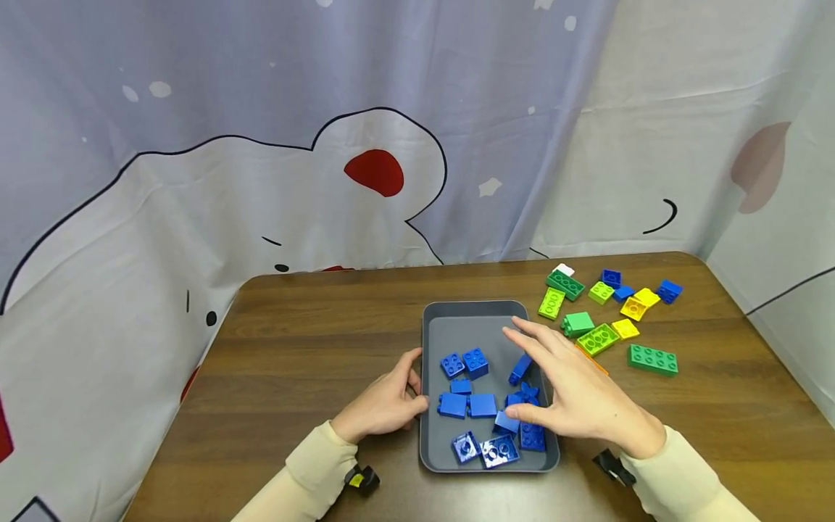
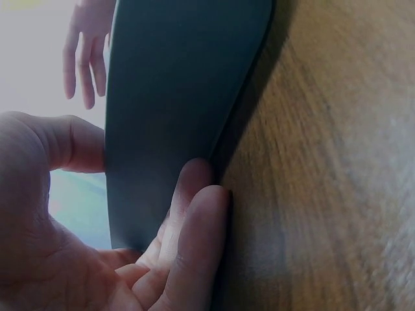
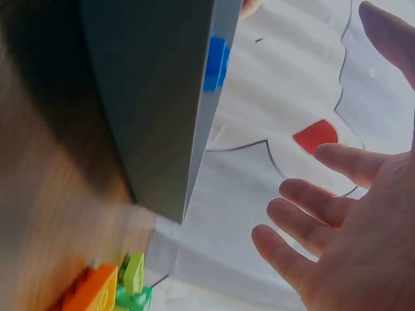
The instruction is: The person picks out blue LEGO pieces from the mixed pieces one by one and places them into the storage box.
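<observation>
A grey tray lies on the wooden table with several blue toy bricks loose inside it. My left hand holds the tray's left side. In the left wrist view, the thumb hooks over the rim while curled fingers touch the outer wall low down. Over the tray's right edge hovers my right hand, fingers spread and nothing in its grasp. It partly covers the blue bricks beneath. In the right wrist view, one blue brick shows above the tray wall.
Beyond the tray's right side lie scattered bricks: a green brick, a lime brick, a yellow brick and a blue brick. An orange brick is mostly hidden behind the right hand in the head view. A printed curtain hangs behind the table.
</observation>
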{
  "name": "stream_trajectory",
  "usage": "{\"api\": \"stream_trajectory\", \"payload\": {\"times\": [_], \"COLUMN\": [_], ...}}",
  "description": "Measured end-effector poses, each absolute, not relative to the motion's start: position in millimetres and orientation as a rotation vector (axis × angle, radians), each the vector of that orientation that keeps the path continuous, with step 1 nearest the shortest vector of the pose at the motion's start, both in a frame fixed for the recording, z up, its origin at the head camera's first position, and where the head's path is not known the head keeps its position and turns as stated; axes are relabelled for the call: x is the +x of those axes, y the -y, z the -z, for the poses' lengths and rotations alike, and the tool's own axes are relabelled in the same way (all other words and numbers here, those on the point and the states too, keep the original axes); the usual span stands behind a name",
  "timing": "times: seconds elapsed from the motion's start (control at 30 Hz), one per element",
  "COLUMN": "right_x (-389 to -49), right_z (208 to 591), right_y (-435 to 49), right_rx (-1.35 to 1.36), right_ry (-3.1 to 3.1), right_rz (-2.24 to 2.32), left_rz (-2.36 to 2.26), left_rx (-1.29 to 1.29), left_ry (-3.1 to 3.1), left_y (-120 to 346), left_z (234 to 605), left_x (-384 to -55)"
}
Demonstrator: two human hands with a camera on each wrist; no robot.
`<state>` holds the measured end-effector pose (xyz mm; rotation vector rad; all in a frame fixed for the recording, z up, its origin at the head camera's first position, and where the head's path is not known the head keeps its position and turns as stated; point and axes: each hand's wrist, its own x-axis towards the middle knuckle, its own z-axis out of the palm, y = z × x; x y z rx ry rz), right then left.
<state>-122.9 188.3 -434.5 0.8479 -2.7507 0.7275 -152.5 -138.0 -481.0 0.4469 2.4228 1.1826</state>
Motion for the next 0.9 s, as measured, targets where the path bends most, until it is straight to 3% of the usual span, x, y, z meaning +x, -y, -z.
{"api": "stream_trajectory", "payload": {"times": [0.9], "right_x": [-200.5], "right_z": [422.7], "right_y": [-326.6], "right_rx": [0.426], "right_ry": [2.899], "right_rz": [-0.504], "left_rz": [-1.18], "left_rx": [0.44], "left_ry": [-2.43], "left_y": [137.2], "left_z": [480.6], "left_x": [-151.9]}}
